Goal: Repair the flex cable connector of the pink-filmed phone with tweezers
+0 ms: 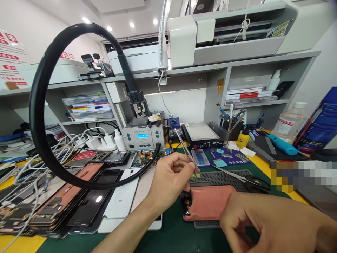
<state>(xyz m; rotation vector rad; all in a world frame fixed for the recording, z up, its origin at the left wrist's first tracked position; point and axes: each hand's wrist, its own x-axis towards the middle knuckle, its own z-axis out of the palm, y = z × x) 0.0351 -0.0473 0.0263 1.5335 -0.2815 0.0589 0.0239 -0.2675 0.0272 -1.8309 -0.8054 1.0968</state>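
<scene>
My left hand (pixel 172 175) is closed in a pinch in the middle of the view. Its thumb and fingers grip thin metal tweezers (pixel 181 138), which point up and away. A small strip with yellow-green marks (pixel 196 175) shows just beyond the fingertips. Below lies a phone-sized device with a salmon-pink back (pixel 210 202) and a dark left end, on a grey perforated mat (pixel 229 178). My right hand (pixel 263 221) is curled at the lower right, beside the device's right end. Its fingertips are hidden, so what it holds, if anything, does not show.
Black-handled scissors (pixel 244 178) lie right of the mat. A thick black hose (pixel 34 116) loops at the left from a soldering station (pixel 142 137). Phones and a white tablet (pixel 105 225) cover the left side. A bottle (pixel 291 119) and tool holder (pixel 233 123) stand behind.
</scene>
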